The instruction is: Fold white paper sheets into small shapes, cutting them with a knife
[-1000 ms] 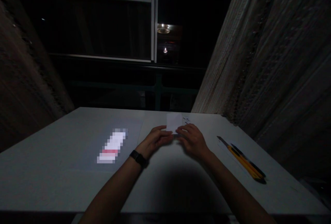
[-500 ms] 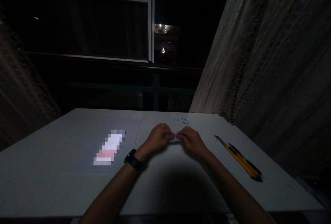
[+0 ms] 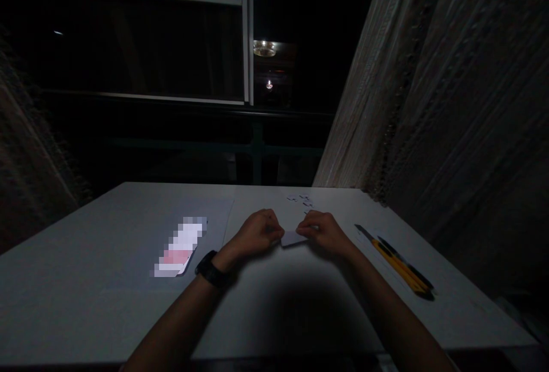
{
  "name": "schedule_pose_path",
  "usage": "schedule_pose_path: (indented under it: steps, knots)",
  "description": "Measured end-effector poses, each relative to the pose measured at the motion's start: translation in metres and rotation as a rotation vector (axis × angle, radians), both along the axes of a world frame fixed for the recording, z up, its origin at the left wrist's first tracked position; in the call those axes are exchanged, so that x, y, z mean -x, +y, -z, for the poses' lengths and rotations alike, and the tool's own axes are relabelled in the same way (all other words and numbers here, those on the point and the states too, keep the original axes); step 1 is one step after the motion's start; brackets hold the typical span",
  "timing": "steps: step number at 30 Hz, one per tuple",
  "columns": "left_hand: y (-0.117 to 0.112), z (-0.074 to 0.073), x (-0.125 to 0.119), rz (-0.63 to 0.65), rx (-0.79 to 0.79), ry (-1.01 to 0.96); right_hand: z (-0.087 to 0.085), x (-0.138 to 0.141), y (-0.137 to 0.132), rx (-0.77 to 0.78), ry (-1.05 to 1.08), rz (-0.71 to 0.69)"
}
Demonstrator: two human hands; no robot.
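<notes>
A small piece of white paper (image 3: 292,238) is stretched between my two hands, just above the table. My left hand (image 3: 258,233), with a dark watch on its wrist, pinches the paper's left end. On the other end, the thumb and fingers of my right hand (image 3: 322,230) are closed. Beyond my hands lie several small paper pieces (image 3: 304,200) with dark marks, the nearest partly hidden by my right hand.
A yellow utility knife (image 3: 401,266) with its blade out lies right of my right arm, beside a dark pen (image 3: 401,257). A lit phone (image 3: 182,246) rests on a white sheet (image 3: 221,217) at left. Curtains (image 3: 364,86) hang behind the white table (image 3: 266,315).
My hands have moved slightly apart, and more of the paper between them now shows. My left hand has shifted a little left and down.
</notes>
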State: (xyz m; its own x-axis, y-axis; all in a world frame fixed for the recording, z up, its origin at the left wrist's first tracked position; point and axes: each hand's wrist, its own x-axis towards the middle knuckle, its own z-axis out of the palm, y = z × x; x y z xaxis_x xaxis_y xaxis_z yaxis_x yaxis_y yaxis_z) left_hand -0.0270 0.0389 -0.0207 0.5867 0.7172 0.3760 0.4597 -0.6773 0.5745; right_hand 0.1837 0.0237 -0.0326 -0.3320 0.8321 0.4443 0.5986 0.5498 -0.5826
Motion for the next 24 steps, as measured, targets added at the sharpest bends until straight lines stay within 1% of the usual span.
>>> schedule_pose_path:
  steps: [4,8,10,12,16,20,22,24]
  knots:
    - [0.001,-0.002,0.008,-0.005,0.023,0.011,-0.002,-0.004,0.001,0.036,0.012,0.003]
    - [0.003,0.0,0.01,-0.135,-0.015,-0.067,-0.002,-0.002,0.003,-0.005,0.078,0.111]
    - [0.002,0.002,0.007,-0.177,-0.041,-0.106,-0.001,0.003,0.003,-0.026,0.119,0.134]
    - [0.001,0.005,0.001,-0.178,-0.041,-0.109,0.001,0.009,0.002,-0.034,0.13,0.101]
    - [0.002,0.01,-0.004,-0.166,0.027,-0.047,0.002,0.013,-0.001,0.002,0.08,0.027]
    - [0.007,0.01,0.002,-0.204,0.043,-0.041,-0.004,0.0,-0.001,0.028,0.044,0.016]
    - [0.01,0.009,0.006,-0.22,0.068,-0.068,-0.006,-0.008,0.001,0.004,0.054,0.039]
    - [0.012,0.007,0.007,-0.205,0.131,-0.112,-0.007,-0.012,0.001,-0.036,0.094,0.053]
